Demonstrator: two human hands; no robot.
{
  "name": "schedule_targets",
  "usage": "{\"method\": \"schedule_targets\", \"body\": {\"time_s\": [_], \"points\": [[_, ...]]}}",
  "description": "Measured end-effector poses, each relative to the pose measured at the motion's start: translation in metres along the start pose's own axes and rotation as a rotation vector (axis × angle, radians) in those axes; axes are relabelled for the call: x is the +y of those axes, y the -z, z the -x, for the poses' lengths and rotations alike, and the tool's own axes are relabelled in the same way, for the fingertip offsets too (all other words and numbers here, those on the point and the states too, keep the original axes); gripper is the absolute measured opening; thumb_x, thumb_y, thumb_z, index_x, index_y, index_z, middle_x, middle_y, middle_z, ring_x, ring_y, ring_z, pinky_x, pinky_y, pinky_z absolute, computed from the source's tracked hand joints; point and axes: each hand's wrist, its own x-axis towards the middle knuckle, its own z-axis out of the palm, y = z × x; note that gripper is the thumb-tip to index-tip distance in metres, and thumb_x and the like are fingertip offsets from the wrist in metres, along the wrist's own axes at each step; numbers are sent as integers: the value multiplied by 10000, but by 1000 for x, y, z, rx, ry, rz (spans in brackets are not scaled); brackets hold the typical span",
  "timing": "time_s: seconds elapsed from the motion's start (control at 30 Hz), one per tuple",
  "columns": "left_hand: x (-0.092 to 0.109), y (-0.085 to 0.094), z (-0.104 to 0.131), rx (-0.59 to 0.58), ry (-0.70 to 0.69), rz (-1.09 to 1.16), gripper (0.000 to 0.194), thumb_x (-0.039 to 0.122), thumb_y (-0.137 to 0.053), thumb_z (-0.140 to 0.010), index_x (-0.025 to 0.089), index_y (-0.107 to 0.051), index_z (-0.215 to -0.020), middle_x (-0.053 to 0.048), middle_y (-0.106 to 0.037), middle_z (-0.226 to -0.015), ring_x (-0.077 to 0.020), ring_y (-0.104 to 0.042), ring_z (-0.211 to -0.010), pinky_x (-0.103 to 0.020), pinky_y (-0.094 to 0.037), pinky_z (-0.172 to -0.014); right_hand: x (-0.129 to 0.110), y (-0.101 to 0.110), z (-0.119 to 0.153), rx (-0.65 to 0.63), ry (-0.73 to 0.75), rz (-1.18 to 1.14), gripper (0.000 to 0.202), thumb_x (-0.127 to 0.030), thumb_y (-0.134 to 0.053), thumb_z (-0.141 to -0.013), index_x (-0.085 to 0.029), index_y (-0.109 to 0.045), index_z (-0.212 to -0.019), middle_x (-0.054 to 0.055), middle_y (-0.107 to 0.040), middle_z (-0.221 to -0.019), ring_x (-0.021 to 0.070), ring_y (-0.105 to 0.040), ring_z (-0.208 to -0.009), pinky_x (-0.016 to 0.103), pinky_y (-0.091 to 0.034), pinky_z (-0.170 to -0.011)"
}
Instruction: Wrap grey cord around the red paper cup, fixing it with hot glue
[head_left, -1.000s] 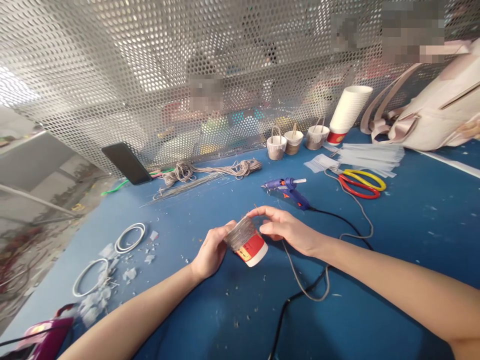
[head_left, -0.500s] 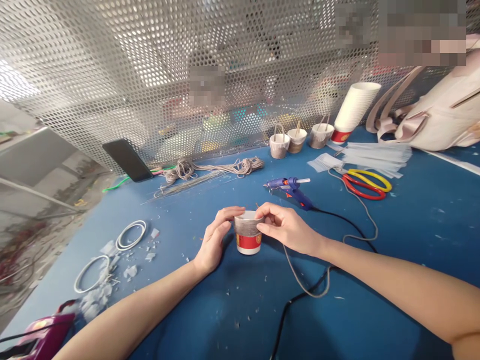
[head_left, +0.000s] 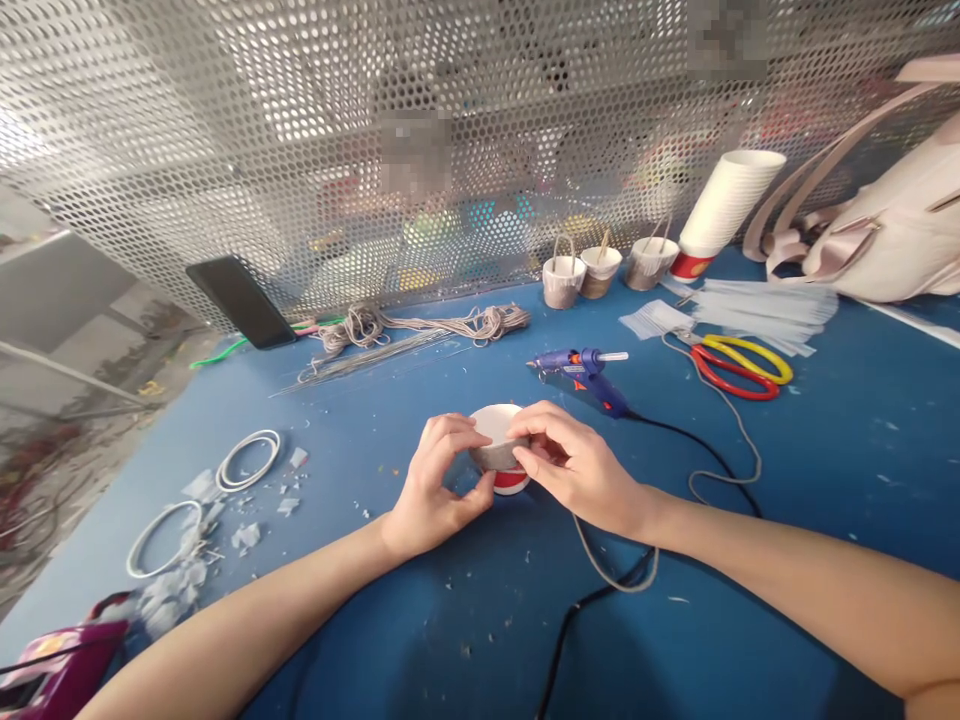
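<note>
A paper cup with a white inside and a red lower band stands between my hands, tilted a little towards me. Grey-brown cord is wound round its upper part. My left hand grips it from the left, fingers at the rim and thumb low on the front. At the right side of the rim, my right hand pinches the cord against the cup wall; its fingertips partly hide the spot. From under that hand the loose cord trails over the blue table.
Behind lie a blue glue gun, scissors, clear strips and cord bundles. Several small handled cups and a cup stack stand near the perforated screen. At left are white rings and a phone.
My left hand has closed in on the cup, its thumb moving to the lower front. The cup has tipped towards me, showing more of its inside. My right hand stays at the rim.
</note>
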Motion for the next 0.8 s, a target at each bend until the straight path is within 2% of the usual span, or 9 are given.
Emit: {"method": "schedule_targets", "body": {"time_s": [0.17,0.27,0.43,0.57,0.8], "points": [[5,2,-2,25,57,-19,177,87,-557,-740,200,-481,-853,-10,-520,-757,-165,-473,-745,-307,-416,-678,3,1,1,85,42,3,262,-174,-498,-848,-225,-519,-1104,66,-516,-1129,74,-450,-588,239,-459,-546],[6,3,-2,44,102,-8,123,99,-539,-761,197,-471,-788,-12,-508,-739,-167,-459,-741,-309,-406,-675,4,3,3,94,112,108,222,-186,-537,-822,-213,-547,-1042,53,-565,-1025,87,-463,-585,245,-463,-532],[4,2,0,9,142,-16,92,112,-528,-768,191,-481,-766,-19,-507,-726,-170,-444,-732,-311,-405,-660,5,2,3,93,304,359,89,-160,-572,-818,-192,-610,-892,43,-639,-841,147,-601,-762,284,-505,-679],[5,2,1,-19,123,2,76,134,-539,-754,185,-487,-775,-29,-511,-744,-174,-441,-741,-317,-412,-665,5,0,2,118,330,470,96,-134,-553,-831,-176,-627,-786,38,-652,-748,142,-609,-698,268,-498,-627],[4,0,1,-23,117,-40,118,154,-567,-766,187,-469,-709,-11,-498,-683,-161,-425,-703,-296,-395,-638,0,-1,1,142,353,455,112,-119,-547,-830,-158,-609,-744,37,-647,-691,133,-598,-646,261,-490,-608]]}}
